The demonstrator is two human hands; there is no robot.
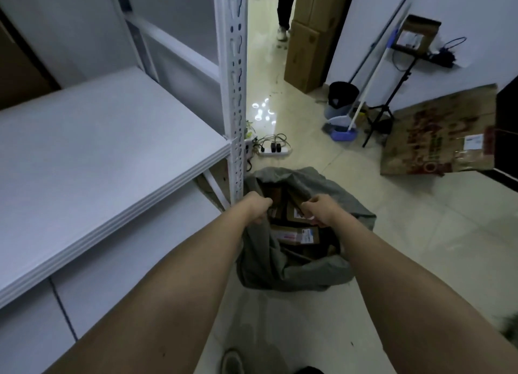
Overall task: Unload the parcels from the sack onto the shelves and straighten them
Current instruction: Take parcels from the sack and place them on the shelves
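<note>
I am gripping the grey sack's (294,264) rim with left hand (256,208) at nine o'clock, right hand (322,209) at three; cardboard parcels (294,233) are lying just below my curled fingers.

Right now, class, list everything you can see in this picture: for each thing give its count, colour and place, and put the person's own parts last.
sack: one, grey, on the floor beside the shelf post, mouth open
parcels: several, brown cardboard with labels, inside the sack
shelf: one board, white, left, nothing on it
shelf post: one, white, perforated, centre
power strip: one, white, with black plugs, on the floor behind the sack
cardboard boxes: two stacked, brown, by the far wall
flattened carton: one, brown, printed, leaning at right
broom: one, blue head, white handle, against the wall
tripod: one, black, near the broom
left hand: grips the sack's rim
right hand: grips the sack's rim opposite
</note>
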